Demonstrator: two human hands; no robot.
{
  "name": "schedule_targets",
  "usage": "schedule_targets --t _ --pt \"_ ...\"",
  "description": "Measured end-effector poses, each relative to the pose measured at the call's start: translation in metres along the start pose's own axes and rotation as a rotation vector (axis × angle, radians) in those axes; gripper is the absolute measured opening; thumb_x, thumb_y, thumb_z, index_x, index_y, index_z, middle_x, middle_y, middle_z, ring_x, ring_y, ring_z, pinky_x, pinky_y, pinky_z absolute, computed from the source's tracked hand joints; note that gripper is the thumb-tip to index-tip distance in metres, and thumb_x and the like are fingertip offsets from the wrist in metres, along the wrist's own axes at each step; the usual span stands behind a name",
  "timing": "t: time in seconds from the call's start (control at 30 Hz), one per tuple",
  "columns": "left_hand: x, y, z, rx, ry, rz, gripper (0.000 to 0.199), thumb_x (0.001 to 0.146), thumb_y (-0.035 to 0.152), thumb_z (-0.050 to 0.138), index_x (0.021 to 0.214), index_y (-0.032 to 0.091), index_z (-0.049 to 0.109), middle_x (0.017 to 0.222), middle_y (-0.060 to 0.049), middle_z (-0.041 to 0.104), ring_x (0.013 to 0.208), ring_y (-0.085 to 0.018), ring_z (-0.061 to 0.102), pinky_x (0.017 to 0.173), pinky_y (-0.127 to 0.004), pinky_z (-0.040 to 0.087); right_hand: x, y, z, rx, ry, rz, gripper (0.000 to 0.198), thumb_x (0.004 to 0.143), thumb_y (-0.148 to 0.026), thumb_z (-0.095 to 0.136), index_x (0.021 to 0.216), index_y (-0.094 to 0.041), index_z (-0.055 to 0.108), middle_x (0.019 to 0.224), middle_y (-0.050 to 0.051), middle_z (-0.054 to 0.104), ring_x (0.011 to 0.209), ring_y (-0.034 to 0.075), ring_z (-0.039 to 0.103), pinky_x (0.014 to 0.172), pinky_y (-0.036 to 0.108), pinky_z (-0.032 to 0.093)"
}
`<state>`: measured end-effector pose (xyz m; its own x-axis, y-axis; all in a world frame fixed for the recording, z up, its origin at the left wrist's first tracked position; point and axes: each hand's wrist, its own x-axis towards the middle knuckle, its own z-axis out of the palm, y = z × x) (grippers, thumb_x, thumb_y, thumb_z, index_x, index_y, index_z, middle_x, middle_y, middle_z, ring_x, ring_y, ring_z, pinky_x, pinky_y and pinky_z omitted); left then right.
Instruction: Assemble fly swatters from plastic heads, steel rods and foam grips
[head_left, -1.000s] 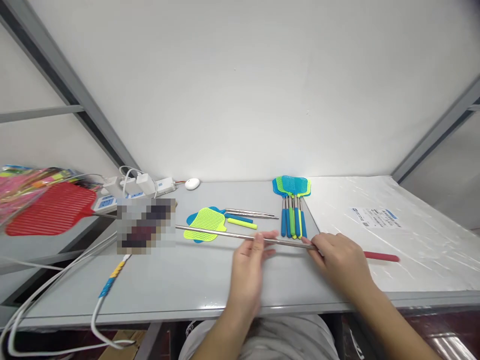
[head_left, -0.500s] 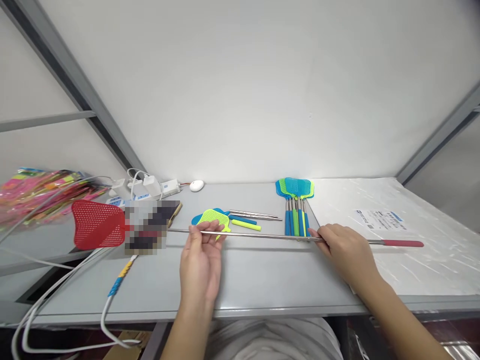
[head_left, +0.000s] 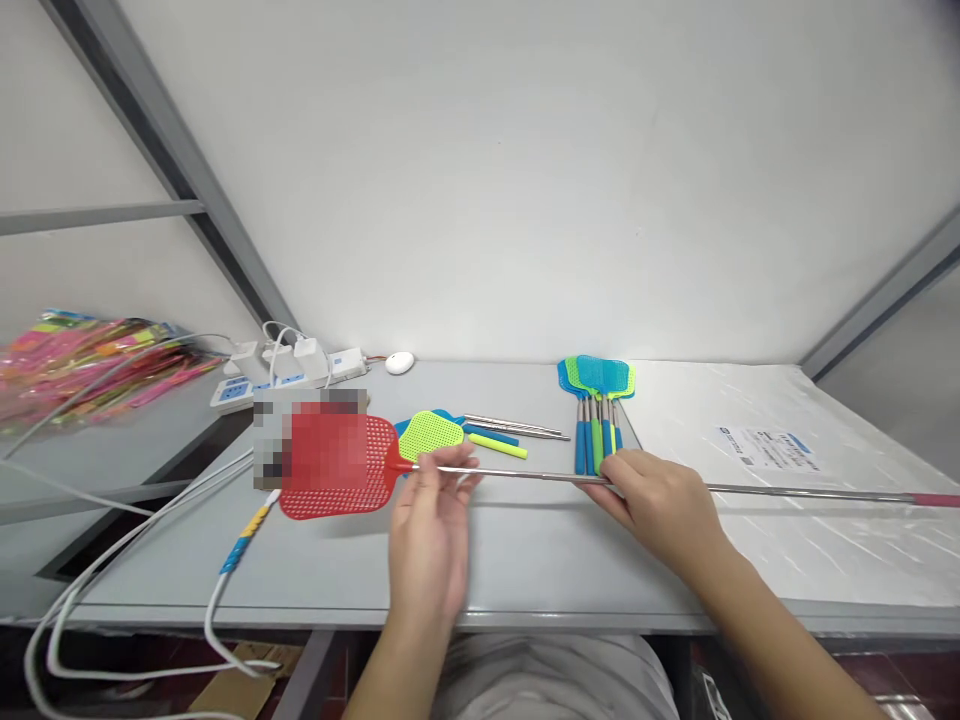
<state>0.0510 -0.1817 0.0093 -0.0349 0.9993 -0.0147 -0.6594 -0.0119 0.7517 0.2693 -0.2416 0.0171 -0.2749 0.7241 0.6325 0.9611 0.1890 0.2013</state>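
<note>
Our left hand [head_left: 430,540] pinches the metal rod [head_left: 810,492] beside the red head [head_left: 381,465]; our right hand [head_left: 664,500] clamps it, seemingly for balance.

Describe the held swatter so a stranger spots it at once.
Over the grey table, the right hand grips a swatter by its long metal rod. Follow that leftward past the left hand to the head: red, unlike the blue, green and lime swatters nearby.

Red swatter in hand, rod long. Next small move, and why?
Probably slide the right hand out toward the red handle: it grips the metal rod partway along, with the handle well beyond it, while the left hand sits beside the red head and could steady that end.
</note>
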Motion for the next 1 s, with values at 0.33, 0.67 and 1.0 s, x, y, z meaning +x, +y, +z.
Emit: schedule_targets --t 0.33,0.67,1.0 --pt "0.023 0.029 -0.020 -0.103 0.171 0.203 0.019 0.084 0.037 0.067 0.098 0.024 0.068 0.101 -0.001 0.070 0.086 -0.013 0.064 0.082 -0.031 0.052 -0.008 0.004 0.008 0.069 -0.015 -0.008 0.036 0.100 -0.038 0.043 0.076 -0.018 0.061 0.063 0.000 0.059 0.058 0.011 0.051 0.052 0.028 0.022" --pt "-0.026 -0.030 0.016 -0.032 0.065 -0.123 0.026 0.079 0.038 0.073 0.089 0.014 0.071 0.088 -0.007 0.070 0.084 -0.017 0.066 0.074 -0.030 0.055 0.008 -0.023 0.001 0.098 -0.077 -0.023 0.027 0.101 -0.033 0.042 0.088 -0.018 0.060 0.067 -0.001 0.062 0.060 0.013 0.054 0.053 0.030 0.021" --pt "0.011 0.025 -0.009 -0.138 0.197 0.034 0.016 0.083 0.030 0.069 0.088 0.015 0.071 0.087 -0.004 0.072 0.078 -0.014 0.065 0.078 -0.031 0.054 -0.007 0.005 -0.006 0.108 -0.059 0.049 0.029 0.098 -0.038 0.047 0.083 -0.019 0.062 0.065 -0.001 0.058 0.056 0.013 0.050 0.056 0.028 0.026"
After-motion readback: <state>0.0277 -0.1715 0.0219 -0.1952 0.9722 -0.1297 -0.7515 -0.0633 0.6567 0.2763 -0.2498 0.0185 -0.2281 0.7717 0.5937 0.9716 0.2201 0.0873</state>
